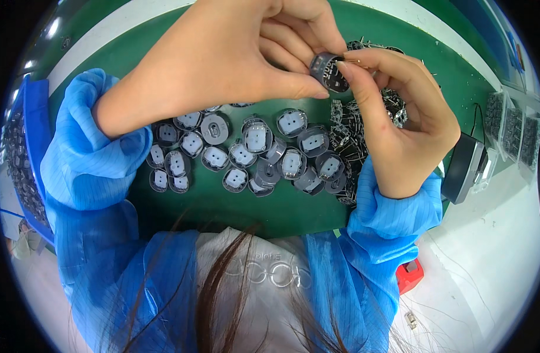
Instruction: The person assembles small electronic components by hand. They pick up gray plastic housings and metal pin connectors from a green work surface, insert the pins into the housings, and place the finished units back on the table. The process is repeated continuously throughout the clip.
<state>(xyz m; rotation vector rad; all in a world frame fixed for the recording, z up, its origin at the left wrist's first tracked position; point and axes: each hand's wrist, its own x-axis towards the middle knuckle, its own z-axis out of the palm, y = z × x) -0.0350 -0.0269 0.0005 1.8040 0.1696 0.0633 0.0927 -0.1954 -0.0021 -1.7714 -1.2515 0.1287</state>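
My left hand [223, 65] holds a round dark grey plastic housing [324, 70] between thumb and fingers, its hollow, ribbed inside turned to the right. At its right rim my right hand [408, 112] pinches a small copper-coloured metal piece [353, 60] between thumb and forefinger; how far the piece sits inside cannot be made out. Below the hands lie several round grey housings with pale grey two-hole inserts [255, 138], some stacked or tipped on their sides. A heap of small shiny metal parts [347, 130] spreads beneath and behind my right hand.
A green work surface [240, 209] carries the parts. On the left stands a blue bin [37, 112] full of small dark pieces. At the right are a black box-shaped device [463, 167] and clear trays [511, 138] of dark parts. A red container [409, 275] sits lower right.
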